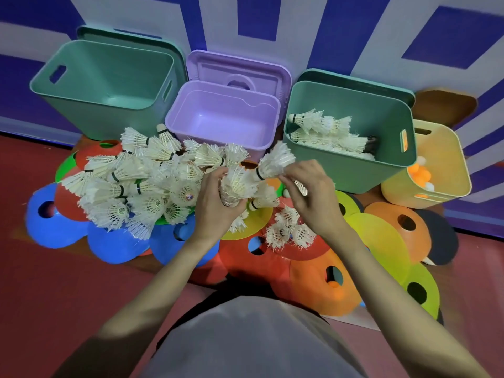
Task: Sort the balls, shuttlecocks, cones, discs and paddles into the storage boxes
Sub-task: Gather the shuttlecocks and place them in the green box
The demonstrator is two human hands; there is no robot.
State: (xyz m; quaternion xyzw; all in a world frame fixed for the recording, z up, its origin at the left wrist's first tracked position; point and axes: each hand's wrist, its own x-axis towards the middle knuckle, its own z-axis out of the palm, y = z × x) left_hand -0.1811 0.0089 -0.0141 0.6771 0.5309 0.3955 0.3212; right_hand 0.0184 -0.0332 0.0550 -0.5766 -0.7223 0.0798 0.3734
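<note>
A heap of white feather shuttlecocks (141, 181) lies on coloured disc cones on the floor. My left hand (215, 197) is closed around a bunch of shuttlecocks (237, 186). My right hand (311, 192) pinches the stacked shuttlecocks (275, 162) that stick up from that bunch. Right of them, the green box (351, 170) holds several shuttlecocks (327, 132). The purple box (218, 137) and the left green box (90, 110) look empty. The yellow box (447, 159) at far right holds orange and white balls (421, 175).
Flat cones in blue (54, 227), red (261, 263), orange (313, 290) and yellow-green (381, 236) overlap all over the floor around my arms. A dark paddle (441, 238) lies at right. Box lids lean on the blue-and-white wall behind. Red floor spreads at left.
</note>
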